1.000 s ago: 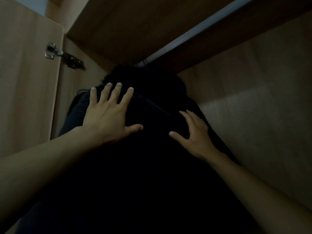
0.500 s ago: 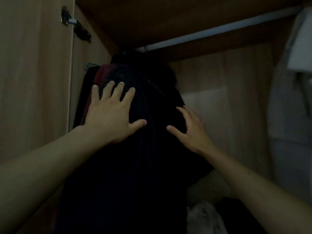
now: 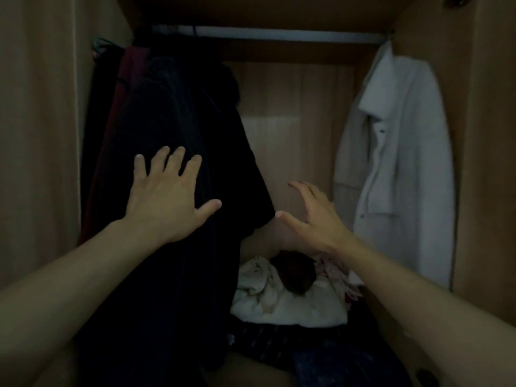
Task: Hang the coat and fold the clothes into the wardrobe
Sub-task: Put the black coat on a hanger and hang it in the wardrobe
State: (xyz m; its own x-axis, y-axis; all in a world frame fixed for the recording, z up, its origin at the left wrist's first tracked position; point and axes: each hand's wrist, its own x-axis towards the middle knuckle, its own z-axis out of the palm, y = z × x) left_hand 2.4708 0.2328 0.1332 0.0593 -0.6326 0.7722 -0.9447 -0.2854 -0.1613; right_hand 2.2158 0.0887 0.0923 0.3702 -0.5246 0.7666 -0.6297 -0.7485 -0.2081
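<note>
Two bare hands reach into the wardrobe (image 3: 36, 135): the left hand (image 3: 164, 202) lies flat, fingers spread, on the black coat (image 3: 178, 121) hanging from the rail (image 3: 279, 37) (dim light), while the right hand (image 3: 315, 219) hovers open, holding nothing, above crumpled clothes (image 3: 279, 297); a white shirt (image 3: 402, 163) hangs far right.

Dim light, wood side panels (image 3: 36, 135), back panel (image 3: 293, 107), metal rail (image 3: 279, 37)

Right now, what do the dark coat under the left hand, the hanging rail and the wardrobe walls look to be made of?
Dark hanging coat: seemingly a thick, napped fabric, fleece or wool; its surface looks fuzzy and matte, though the light is dim. Pale horizontal rail: probably metal, smooth with a slight sheen. Tan wardrobe wall: wood-look board, likely laminate, with faint vertical grain.
</note>
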